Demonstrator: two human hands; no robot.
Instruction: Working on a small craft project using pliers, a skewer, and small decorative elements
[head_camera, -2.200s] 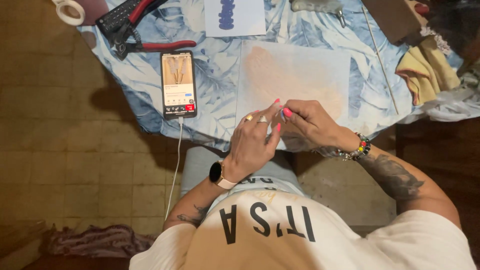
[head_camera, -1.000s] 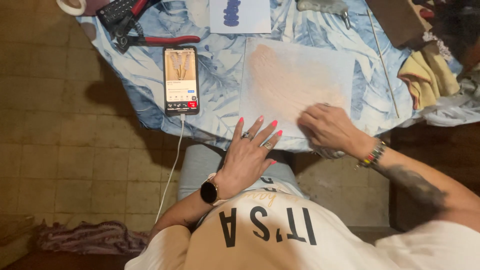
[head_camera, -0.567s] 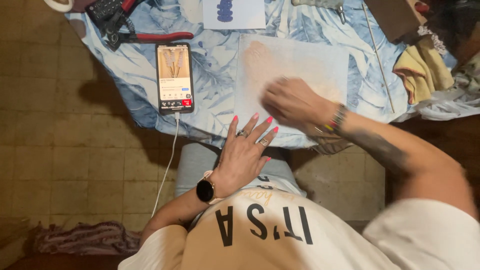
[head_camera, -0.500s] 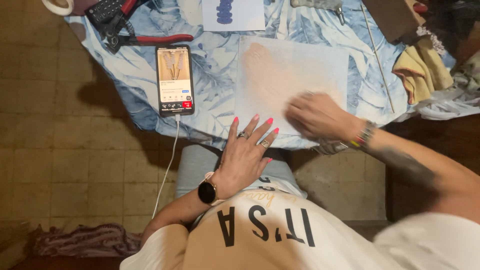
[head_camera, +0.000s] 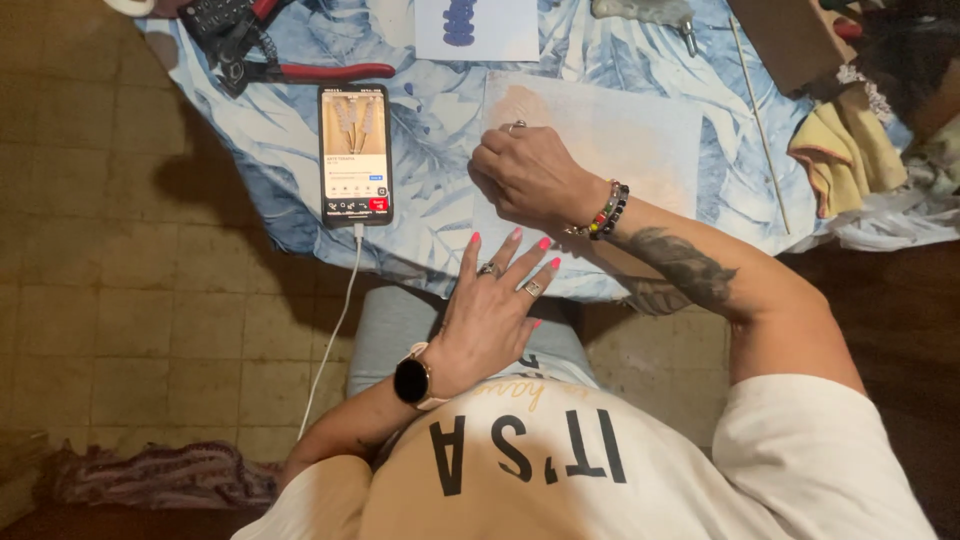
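My left hand (head_camera: 495, 300) lies flat with fingers spread at the near edge of the table, its fingertips on the lower edge of a pale sheet (head_camera: 640, 140). It wears rings and a black watch and holds nothing. My right hand (head_camera: 525, 175), with a beaded bracelet, rests on the left part of the same sheet with fingers curled under. Nothing shows in its grip. The sheet lies on a blue leaf-print tablecloth (head_camera: 430, 120).
A phone (head_camera: 354, 150) with a lit screen and a white cable lies left of the sheet. Red-handled pliers (head_camera: 310, 72), a white card with a blue shape (head_camera: 475, 25), a thin stick (head_camera: 757, 110) and a yellow cloth (head_camera: 850, 150) are around. Crumpled fabric (head_camera: 160, 475) lies on the floor.
My right hand has slid leftward across the pale sheet to its left part. My left hand has let go of the earlier pinch and stays flat at the table edge.
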